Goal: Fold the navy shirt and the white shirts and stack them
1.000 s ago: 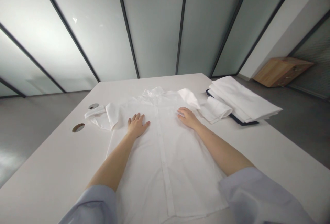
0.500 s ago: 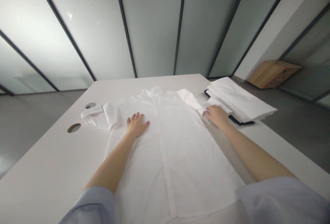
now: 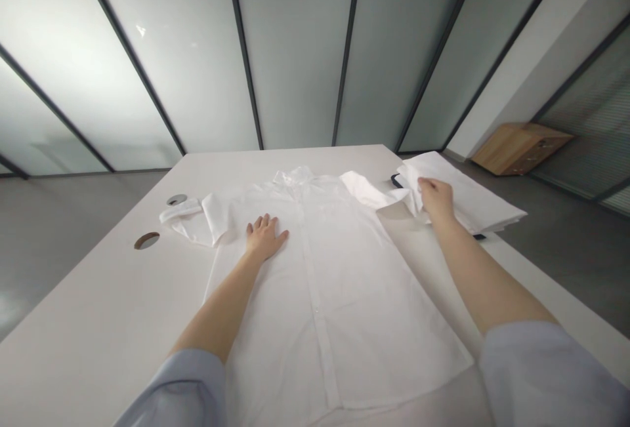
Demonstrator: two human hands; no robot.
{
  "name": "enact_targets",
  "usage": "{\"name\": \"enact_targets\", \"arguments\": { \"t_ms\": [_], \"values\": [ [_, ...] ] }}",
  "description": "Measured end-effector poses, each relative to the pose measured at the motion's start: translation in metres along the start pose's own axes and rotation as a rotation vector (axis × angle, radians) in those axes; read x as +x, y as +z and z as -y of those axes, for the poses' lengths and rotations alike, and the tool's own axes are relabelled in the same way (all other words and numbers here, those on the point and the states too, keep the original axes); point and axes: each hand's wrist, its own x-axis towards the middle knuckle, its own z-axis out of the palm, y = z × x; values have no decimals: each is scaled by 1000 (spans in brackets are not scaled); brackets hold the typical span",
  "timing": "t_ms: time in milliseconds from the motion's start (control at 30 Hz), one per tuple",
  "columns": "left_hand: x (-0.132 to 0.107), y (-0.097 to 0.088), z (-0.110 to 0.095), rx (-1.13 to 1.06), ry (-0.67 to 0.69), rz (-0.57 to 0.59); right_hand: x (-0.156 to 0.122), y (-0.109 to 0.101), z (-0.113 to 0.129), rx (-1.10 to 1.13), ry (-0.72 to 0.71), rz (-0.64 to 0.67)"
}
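Observation:
A white button-front shirt [image 3: 339,283] lies spread on the white table, collar at the far end and hem toward me. My left hand [image 3: 266,237] rests flat on its chest, left of the button strip, fingers spread. With closed fingers my right hand [image 3: 437,199] grips the end of the shirt's right-side sleeve [image 3: 381,196], raised a little and stretched out to the right. The other sleeve [image 3: 194,220] lies folded over on the left. Just beyond my right hand is a stack of folded white cloth [image 3: 477,194], partly hidden by that hand.
Under the stack shows a dark flat thing [image 3: 396,181]. Two round holes, one [image 3: 147,241] nearer and one capped [image 3: 176,199], are at the left of the table [image 3: 108,309]. A wooden cabinet [image 3: 519,148] stands on the floor at the right, and frosted glass panels line the back.
My right hand has moved right and up, pulling the sleeve outward and lifting its end from beside the shirt. My left hand stays on the chest.

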Motion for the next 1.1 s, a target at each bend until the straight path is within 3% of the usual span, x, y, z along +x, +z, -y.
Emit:
{"name": "enact_targets", "arguments": {
  "t_ms": [100, 167, 233, 333, 400, 500, 667, 733, 833, 933, 1100],
  "values": [
    [1, 1, 0, -27, -2, -17, 22, 2, 52, 142, -39, -203],
    [1, 0, -1, -77, -2, -80, 19, 10, 92, 215, -134, -160],
    [2, -2, -1, -166, 5, -180, -1, 22, 130, 321, -199, 77],
    [5, -4, 3, -408, 25, -265, -49, 39, 169, 456, -409, 712],
    [7, -3, 7, -612, 8, -245, -79, 46, 177, 492, -498, 895],
    [10, -1, 11, -744, -22, -166, -107, 55, 159, 422, -506, 899],
    [9, 2, 7, -356, 102, -68, -121, 67, 84, 139, -501, 671],
    [8, 3, 5, -302, 116, -36, -122, 67, 56, 61, -470, 540],
    [8, 3, 6, -457, 82, -1, -117, 65, 28, 52, -342, 341],
    [6, -4, 11, -746, 80, -19, -104, 64, 12, 110, -160, 153],
    [-1, -27, 25, -1106, 35, 122, -89, 72, -5, 213, 105, 106]
  ]
}}
